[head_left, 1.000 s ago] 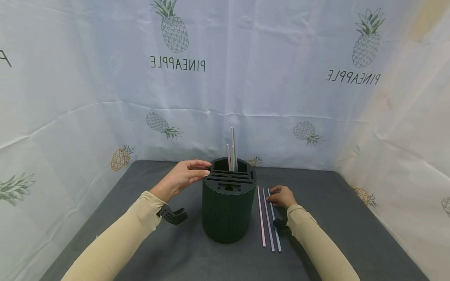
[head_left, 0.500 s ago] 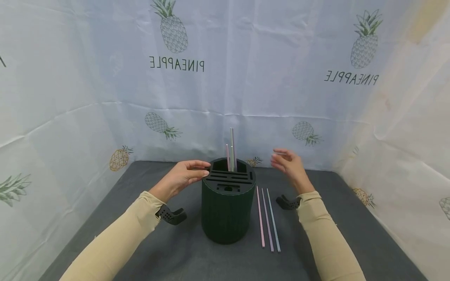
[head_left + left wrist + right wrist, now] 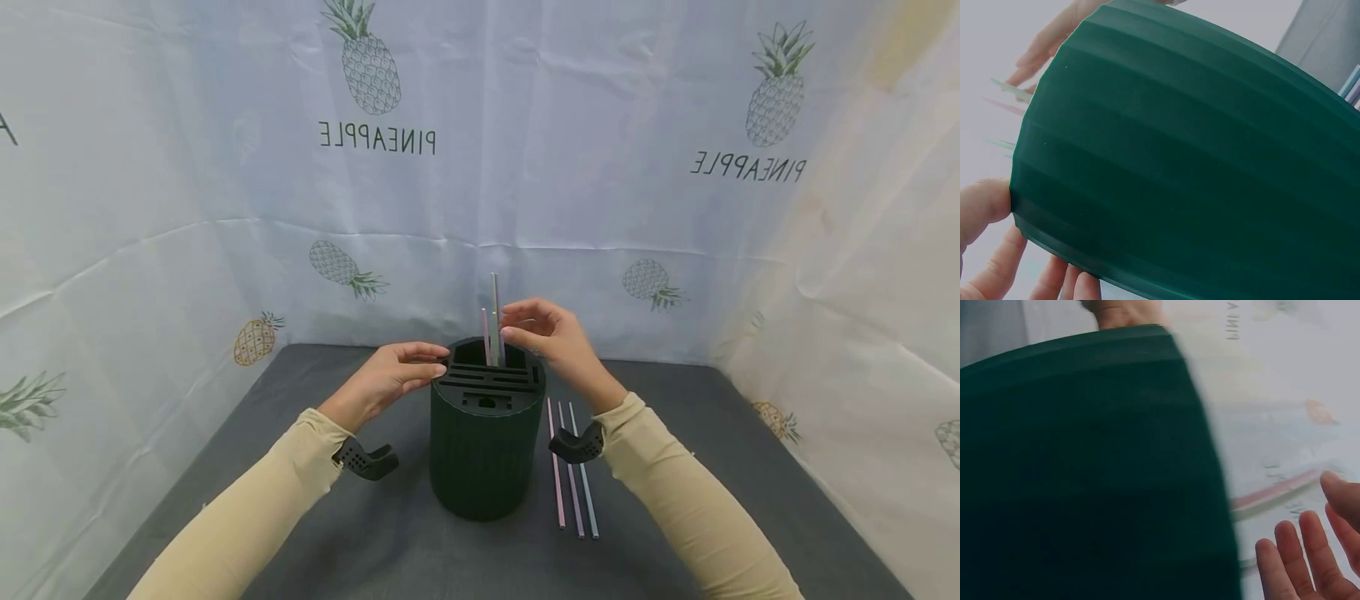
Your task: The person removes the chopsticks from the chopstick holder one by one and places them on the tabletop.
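I keep my left hand [image 3: 390,379] flat-fingered against the green holder [image 3: 486,450] mid-worktop; my right hand [image 3: 551,337] hovers, fingers loose and empty, by the upright straws [image 3: 494,321]; approach gently, without tipping them.

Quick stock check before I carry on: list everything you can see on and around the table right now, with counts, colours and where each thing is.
Holder: one, dark green, ribbed, slotted top, upright mid-table.
Straws in holder: about three, white, pink and pale green, upright in the rear compartment.
Straws on table: three, pink, purple and blue, lying side by side, right of the holder.
Table: one, dark grey top.
Backdrop: white cloth with pineapple prints, behind and at both sides.
Wrist cameras: two, black, one under each wrist.
Left hand: fingers on the holder's left rim.
Right hand: fingers loosely curled at the upright straws; whether they pinch one is unclear.
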The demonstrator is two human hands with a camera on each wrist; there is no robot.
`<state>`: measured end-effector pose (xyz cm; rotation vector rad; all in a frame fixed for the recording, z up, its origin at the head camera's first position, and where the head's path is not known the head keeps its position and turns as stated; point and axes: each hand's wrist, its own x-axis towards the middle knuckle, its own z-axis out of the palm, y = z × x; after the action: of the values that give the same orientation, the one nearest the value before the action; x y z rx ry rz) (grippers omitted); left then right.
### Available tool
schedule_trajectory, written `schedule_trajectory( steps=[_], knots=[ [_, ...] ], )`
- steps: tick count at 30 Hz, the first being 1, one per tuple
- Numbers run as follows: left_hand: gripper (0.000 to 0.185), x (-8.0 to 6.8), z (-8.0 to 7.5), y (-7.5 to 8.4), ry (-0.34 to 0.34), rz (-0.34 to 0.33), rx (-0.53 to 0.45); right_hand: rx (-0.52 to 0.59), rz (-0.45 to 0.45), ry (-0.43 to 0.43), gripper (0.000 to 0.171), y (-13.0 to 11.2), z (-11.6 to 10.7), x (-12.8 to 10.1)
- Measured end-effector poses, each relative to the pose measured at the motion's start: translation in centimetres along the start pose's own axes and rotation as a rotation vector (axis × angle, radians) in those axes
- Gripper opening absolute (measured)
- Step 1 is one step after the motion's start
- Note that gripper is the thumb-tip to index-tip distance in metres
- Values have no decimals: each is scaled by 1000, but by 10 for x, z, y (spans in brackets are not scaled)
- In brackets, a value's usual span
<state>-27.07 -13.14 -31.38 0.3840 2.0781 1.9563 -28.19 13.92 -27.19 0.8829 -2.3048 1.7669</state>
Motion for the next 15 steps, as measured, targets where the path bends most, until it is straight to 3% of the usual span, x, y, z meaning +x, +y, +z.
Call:
schedule_trajectory(
  steps=[4, 10, 15],
  knots=[
    [47, 1, 0, 0, -2, 2, 7, -76, 54, -38, 34, 4, 7, 1],
    [47, 2, 0, -1, 0, 2, -3, -155, 69, -94, 20, 9, 12, 4],
    [48, 2, 0, -2, 3, 1, -7, -121, 50, -64, 18, 1, 10, 5]
  ],
)
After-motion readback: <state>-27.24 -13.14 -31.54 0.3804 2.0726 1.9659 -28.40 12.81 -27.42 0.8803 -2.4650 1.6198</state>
